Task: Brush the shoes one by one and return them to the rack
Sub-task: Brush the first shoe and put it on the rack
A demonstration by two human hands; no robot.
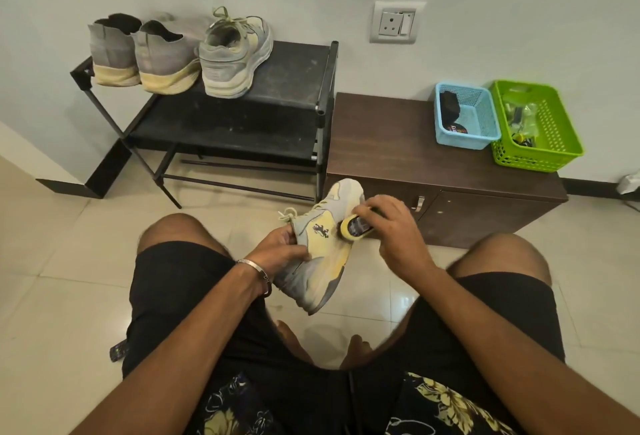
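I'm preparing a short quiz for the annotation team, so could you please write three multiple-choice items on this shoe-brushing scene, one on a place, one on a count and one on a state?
1. Where does the blue basket stand?
A. on the brown cabinet
B. on the shoe rack
C. on the floor

2. How many shoes stand on the rack's top shelf?
A. one
B. three
C. five

3. What is the right hand doing?
A. resting open on a knee
B. holding the brush against the held sneaker
C. reaching into the green basket

Answers: 1 A, it sits on the cabinet top beside the green basket. 2 B, two grey high-tops and one sneaker. 3 B, the left hand grips the sneaker meanwhile.
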